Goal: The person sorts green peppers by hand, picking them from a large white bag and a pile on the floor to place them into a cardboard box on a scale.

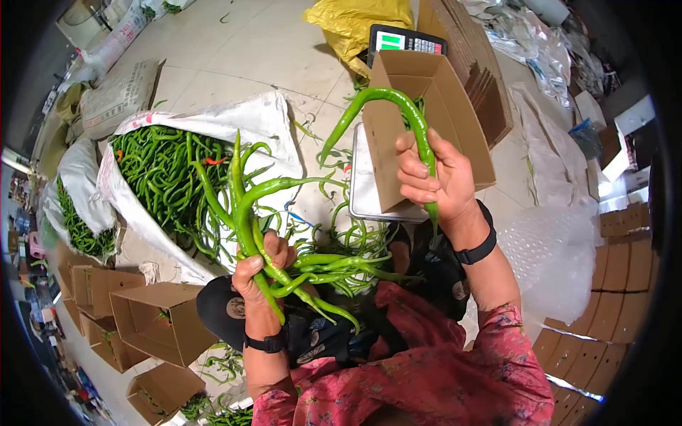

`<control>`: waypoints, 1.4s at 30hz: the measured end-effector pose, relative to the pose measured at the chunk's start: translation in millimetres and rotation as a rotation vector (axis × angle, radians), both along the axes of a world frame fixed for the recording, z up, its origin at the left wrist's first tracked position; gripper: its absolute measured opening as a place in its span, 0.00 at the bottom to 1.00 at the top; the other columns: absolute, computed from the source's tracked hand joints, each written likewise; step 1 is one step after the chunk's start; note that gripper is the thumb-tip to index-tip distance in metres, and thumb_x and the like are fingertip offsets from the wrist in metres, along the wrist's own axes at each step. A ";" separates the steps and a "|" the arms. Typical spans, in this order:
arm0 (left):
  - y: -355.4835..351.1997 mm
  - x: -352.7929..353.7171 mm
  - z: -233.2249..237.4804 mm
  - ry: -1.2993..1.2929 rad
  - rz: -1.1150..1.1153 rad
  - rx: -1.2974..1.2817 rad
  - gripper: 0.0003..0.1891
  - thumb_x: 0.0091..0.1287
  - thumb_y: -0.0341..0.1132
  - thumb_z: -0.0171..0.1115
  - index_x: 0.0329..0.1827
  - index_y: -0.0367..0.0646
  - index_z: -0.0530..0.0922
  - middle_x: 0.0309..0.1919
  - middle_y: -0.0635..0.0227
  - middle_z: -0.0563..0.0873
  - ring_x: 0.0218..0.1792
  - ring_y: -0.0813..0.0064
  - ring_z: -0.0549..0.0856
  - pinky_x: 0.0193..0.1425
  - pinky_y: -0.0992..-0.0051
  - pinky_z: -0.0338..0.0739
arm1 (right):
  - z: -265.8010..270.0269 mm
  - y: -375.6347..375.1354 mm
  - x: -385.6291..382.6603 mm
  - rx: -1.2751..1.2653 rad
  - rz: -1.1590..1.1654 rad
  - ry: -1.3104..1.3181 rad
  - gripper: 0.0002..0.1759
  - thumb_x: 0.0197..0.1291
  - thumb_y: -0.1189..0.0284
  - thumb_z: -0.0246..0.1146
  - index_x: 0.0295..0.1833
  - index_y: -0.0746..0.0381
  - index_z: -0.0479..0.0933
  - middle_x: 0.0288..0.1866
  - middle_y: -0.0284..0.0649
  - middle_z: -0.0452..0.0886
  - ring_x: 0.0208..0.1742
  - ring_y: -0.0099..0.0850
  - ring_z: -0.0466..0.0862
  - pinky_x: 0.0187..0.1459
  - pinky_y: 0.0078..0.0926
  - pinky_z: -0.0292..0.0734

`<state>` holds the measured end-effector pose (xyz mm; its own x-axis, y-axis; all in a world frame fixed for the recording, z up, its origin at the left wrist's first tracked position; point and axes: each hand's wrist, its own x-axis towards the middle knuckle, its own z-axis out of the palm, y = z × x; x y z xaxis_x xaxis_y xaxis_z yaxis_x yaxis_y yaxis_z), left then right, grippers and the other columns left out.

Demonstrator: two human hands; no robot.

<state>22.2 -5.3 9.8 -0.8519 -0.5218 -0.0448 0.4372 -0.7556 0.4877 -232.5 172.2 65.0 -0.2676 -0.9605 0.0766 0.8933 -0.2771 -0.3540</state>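
Observation:
My left hand (264, 263) is closed round a bunch of long green chili peppers (245, 206) that fan out above and below the fist. In my right hand (439, 174) is a single long, curved green chili pepper (387, 94), its bend arching up and to the left. Behind that hand stands an open cardboard box (465, 106) on the pale platform of a scale (361, 170); some green shows inside the box. More green peppers (327, 266) lie by my lap. To the left, a white woven sack (263, 113) spills a heap of green peppers (160, 170) with a few red ones.
A scale display (405, 41) and a yellow plastic bag (355, 25) are beyond the box. Flattened cardboard (490, 78) leans beside it. Open boxes (160, 323) sit at lower left, another pepper sack (78, 188) at far left, bubble wrap (543, 255) and stacked cartons (625, 277) at right.

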 end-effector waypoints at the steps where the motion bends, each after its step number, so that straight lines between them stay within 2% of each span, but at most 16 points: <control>1: 0.9 -0.7 0.8 -0.009 0.014 -0.004 0.21 0.53 0.34 0.64 0.50 0.40 0.72 0.28 0.76 0.72 0.24 0.83 0.71 0.28 0.81 0.64 | 1.2 2.6 -0.6 0.002 -0.009 0.005 0.30 0.79 0.56 0.40 0.60 0.76 0.68 0.27 0.35 0.65 0.20 0.19 0.64 0.22 0.19 0.65; 9: 6.5 -6.2 2.5 -0.092 0.054 -0.033 0.24 0.53 0.34 0.64 0.54 0.40 0.70 0.29 0.73 0.71 0.26 0.82 0.73 0.29 0.80 0.66 | 26.8 35.9 -47.2 0.006 -0.316 0.119 0.29 0.77 0.58 0.45 0.64 0.76 0.65 0.29 0.31 0.62 0.24 0.20 0.66 0.23 0.19 0.64; 13: 7.7 -7.8 0.5 -0.105 0.051 -0.017 0.23 0.53 0.35 0.63 0.53 0.40 0.71 0.29 0.73 0.71 0.26 0.81 0.73 0.30 0.80 0.66 | 24.0 45.4 -106.0 -0.054 -0.300 0.211 0.29 0.76 0.58 0.48 0.66 0.75 0.64 0.33 0.32 0.67 0.32 0.22 0.68 0.35 0.20 0.68; 15: 6.1 -6.7 -1.5 -0.099 0.088 0.060 0.18 0.51 0.33 0.64 0.46 0.42 0.73 0.28 0.67 0.74 0.26 0.75 0.74 0.31 0.76 0.67 | 14.2 35.2 -120.2 0.817 -0.653 0.232 0.32 0.73 0.55 0.54 0.67 0.73 0.66 0.43 0.35 0.76 0.38 0.23 0.73 0.42 0.23 0.70; 17: 0.5 -3.6 -7.6 -0.052 0.054 0.082 0.19 0.51 0.32 0.64 0.47 0.41 0.73 0.29 0.66 0.74 0.26 0.74 0.73 0.31 0.74 0.70 | -39.2 67.9 -165.5 1.158 -0.449 0.906 0.33 0.69 0.52 0.60 0.67 0.69 0.69 0.56 0.41 0.79 0.49 0.26 0.78 0.47 0.26 0.72; 19: 3.1 -4.6 1.6 -0.154 0.068 0.002 0.17 0.53 0.37 0.64 0.42 0.40 0.71 0.28 0.73 0.71 0.26 0.80 0.72 0.33 0.77 0.67 | -9.3 53.1 -110.6 1.256 -0.637 1.087 0.32 0.66 0.53 0.62 0.66 0.64 0.71 0.65 0.41 0.75 0.65 0.29 0.72 0.58 0.29 0.66; 21: 5.9 -7.2 8.0 -0.176 0.092 -0.003 0.16 0.52 0.38 0.64 0.40 0.40 0.71 0.28 0.73 0.71 0.26 0.79 0.72 0.33 0.77 0.66 | 13.5 41.8 -78.7 1.019 -0.500 1.311 0.25 0.67 0.57 0.61 0.60 0.65 0.77 0.52 0.37 0.83 0.52 0.26 0.80 0.47 0.24 0.73; 23: -0.3 -3.3 -9.1 -0.154 0.015 0.006 0.18 0.52 0.38 0.64 0.43 0.37 0.73 0.32 0.70 0.75 0.29 0.77 0.74 0.35 0.75 0.68 | 47.1 23.9 -27.4 0.900 -0.194 1.370 0.26 0.66 0.55 0.60 0.60 0.63 0.78 0.56 0.35 0.81 0.55 0.26 0.78 0.52 0.23 0.71; 25: 5.7 -10.3 4.8 -0.188 0.078 -0.045 0.21 0.53 0.37 0.64 0.48 0.35 0.73 0.36 0.67 0.77 0.33 0.76 0.76 0.37 0.74 0.71 | 62.5 7.7 31.8 0.790 -0.078 1.330 0.19 0.67 0.61 0.61 0.54 0.64 0.80 0.48 0.39 0.84 0.47 0.28 0.82 0.49 0.28 0.76; 27: 1.2 -9.9 -5.3 -0.145 0.034 -0.093 0.26 0.54 0.36 0.64 0.56 0.35 0.73 0.43 0.64 0.79 0.40 0.73 0.79 0.45 0.70 0.80 | 40.1 -3.5 64.2 0.493 0.003 1.493 0.16 0.64 0.62 0.66 0.49 0.64 0.80 0.42 0.42 0.84 0.42 0.31 0.84 0.46 0.30 0.78; 29: 6.9 -13.5 3.3 -0.214 0.095 -0.106 0.27 0.55 0.35 0.65 0.59 0.35 0.73 0.46 0.62 0.80 0.44 0.71 0.81 0.51 0.69 0.84 | 26.5 -20.1 91.2 0.441 -0.052 1.591 0.13 0.60 0.65 0.70 0.42 0.62 0.79 0.36 0.42 0.84 0.37 0.32 0.85 0.41 0.29 0.78; 30: 6.0 -12.9 -3.5 -0.166 0.090 -0.076 0.26 0.56 0.31 0.66 0.59 0.34 0.71 0.48 0.58 0.81 0.47 0.67 0.83 0.48 0.72 0.88 | 15.0 -29.1 99.1 0.442 -0.049 1.590 0.13 0.60 0.65 0.70 0.42 0.62 0.79 0.36 0.42 0.84 0.37 0.32 0.85 0.41 0.29 0.78; 33: 6.9 -11.1 -13.3 -0.153 0.056 -0.072 0.27 0.58 0.27 0.65 0.62 0.35 0.70 0.48 0.57 0.81 0.50 0.68 0.82 0.52 0.70 0.84 | -4.2 -47.9 110.5 0.335 -0.213 1.766 0.15 0.57 0.70 0.73 0.43 0.68 0.77 0.32 0.37 0.82 0.32 0.25 0.82 0.37 0.24 0.77; 36: 4.7 -8.3 -15.3 -0.176 0.074 -0.087 0.27 0.58 0.26 0.65 0.63 0.36 0.70 0.48 0.57 0.81 0.47 0.69 0.82 0.51 0.71 0.82 | -12.2 -53.4 112.2 0.618 0.166 1.344 0.22 0.58 0.65 0.73 0.49 0.69 0.73 0.36 0.38 0.81 0.37 0.22 0.82 0.42 0.21 0.77; 39: 5.4 -6.9 -15.4 -0.198 0.096 -0.109 0.28 0.58 0.27 0.66 0.64 0.36 0.70 0.48 0.57 0.82 0.46 0.70 0.82 0.50 0.72 0.82 | -24.8 -55.5 114.4 0.678 0.195 1.096 0.23 0.56 0.64 0.74 0.45 0.72 0.75 0.36 0.43 0.84 0.39 0.25 0.84 0.42 0.23 0.78; 42: 5.7 -7.5 -13.2 -0.167 0.045 -0.175 0.31 0.59 0.26 0.64 0.67 0.33 0.68 0.50 0.56 0.82 0.47 0.69 0.83 0.55 0.70 0.81 | -37.1 -56.2 113.6 0.619 0.244 0.986 0.19 0.59 0.67 0.71 0.46 0.69 0.75 0.37 0.38 0.81 0.40 0.21 0.81 0.42 0.20 0.76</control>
